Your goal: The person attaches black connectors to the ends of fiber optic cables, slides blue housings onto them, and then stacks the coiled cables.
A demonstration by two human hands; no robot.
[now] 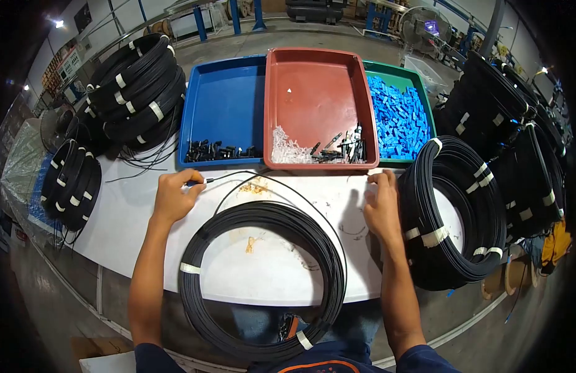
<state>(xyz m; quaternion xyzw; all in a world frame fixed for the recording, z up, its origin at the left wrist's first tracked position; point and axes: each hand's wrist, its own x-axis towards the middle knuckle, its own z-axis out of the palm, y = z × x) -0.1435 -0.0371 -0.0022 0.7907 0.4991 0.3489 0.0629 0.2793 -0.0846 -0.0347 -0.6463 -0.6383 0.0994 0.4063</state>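
Note:
A coil of black cable (194,248), bound with white tape, lies in front of me, its near side past the table's front edge. One cable end curves up to the left, where my left hand (174,196) pinches a small dark connector (192,183) with a pale tip at that end. My right hand (382,202) is on the right, by the near corner of the red tray (319,166). Its fingers are curled together, and what they hold, if anything, is hidden.
Black and clear small parts lie in the red tray. A blue tray (225,93) holds black connectors; a green tray (403,84) holds blue clips (400,121). Stacked cable coils stand left (142,93) and right (452,211) on the white table (129,217).

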